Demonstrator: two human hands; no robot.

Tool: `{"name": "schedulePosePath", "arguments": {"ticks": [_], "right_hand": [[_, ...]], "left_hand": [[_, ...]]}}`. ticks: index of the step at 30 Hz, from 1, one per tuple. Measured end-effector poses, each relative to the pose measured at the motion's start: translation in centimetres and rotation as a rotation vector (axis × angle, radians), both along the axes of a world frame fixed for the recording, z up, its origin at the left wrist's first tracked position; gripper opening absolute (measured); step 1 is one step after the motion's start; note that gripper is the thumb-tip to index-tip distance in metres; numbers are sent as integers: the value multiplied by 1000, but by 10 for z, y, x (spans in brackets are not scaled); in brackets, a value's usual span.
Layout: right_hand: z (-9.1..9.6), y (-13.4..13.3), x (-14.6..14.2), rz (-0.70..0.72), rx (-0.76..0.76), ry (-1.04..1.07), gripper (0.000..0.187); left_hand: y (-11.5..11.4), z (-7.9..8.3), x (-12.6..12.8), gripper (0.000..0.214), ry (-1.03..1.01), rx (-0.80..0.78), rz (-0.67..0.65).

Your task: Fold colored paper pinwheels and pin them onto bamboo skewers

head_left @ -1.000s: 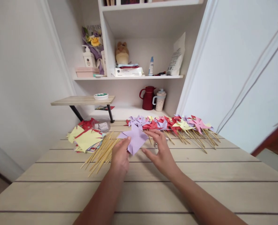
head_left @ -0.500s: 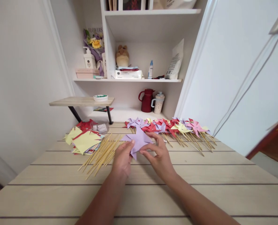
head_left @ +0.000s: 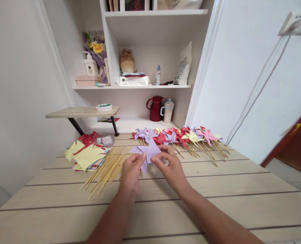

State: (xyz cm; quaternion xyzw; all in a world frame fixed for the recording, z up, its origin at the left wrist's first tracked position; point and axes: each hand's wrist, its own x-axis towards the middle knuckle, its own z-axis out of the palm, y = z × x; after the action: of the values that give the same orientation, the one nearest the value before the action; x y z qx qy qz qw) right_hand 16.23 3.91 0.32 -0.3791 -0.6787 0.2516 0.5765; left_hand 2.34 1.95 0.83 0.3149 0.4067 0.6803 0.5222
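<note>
Both my hands hold a cut lilac paper square (head_left: 148,151) just above the wooden table (head_left: 216,189). My left hand (head_left: 130,173) pinches its left corner with thumb and fingers. My right hand (head_left: 171,166) grips its right side, fingers curled over a folded flap. A bundle of bamboo sticks (head_left: 107,166) lies just left of my left hand. Behind the paper stretches a row of finished paper pinwheels (head_left: 180,137) in lilac, red, yellow and pink, their sticks pointing toward me.
A stack of yellow and red cut papers (head_left: 86,155) lies at the left, with a small clear box (head_left: 105,140) behind it. A low wooden riser (head_left: 81,112), a red jug (head_left: 155,108) and a mug (head_left: 167,110) stand at the back under wall shelves.
My right hand has closed from spread fingers onto the lilac paper and folded a flap inward. The paper has been drawn a little toward me. The camera has shifted slightly rightward.
</note>
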Motion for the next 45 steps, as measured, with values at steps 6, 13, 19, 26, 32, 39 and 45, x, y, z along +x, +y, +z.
{"name": "schedulePosePath", "arguments": {"ticks": [6, 13, 19, 26, 32, 39, 45], "right_hand": [[-1, 3, 2, -8, -36, 28, 21], [1, 3, 0, -32, -70, 40, 23], [0, 3, 0, -22, -74, 54, 24], [-3, 4, -1, -23, -36, 36, 16], [3, 0, 2, -157, 214, -81, 41], [6, -1, 8, -266, 316, -318, 48], [6, 0, 10, -219, 256, -323, 10]], "left_hand": [[0, -2, 1, 33, 30, 0, 6], [2, -4, 2, 32, 72, 9, 17], [2, -2, 4, 30, 79, 13, 18], [2, 2, 3, 27, 154, 10, 60], [3, 1, -6, 15, 606, 203, 201], [-1, -4, -5, 17, 1277, 565, 447], [0, -7, -5, 18, 1365, 697, 454]]}}
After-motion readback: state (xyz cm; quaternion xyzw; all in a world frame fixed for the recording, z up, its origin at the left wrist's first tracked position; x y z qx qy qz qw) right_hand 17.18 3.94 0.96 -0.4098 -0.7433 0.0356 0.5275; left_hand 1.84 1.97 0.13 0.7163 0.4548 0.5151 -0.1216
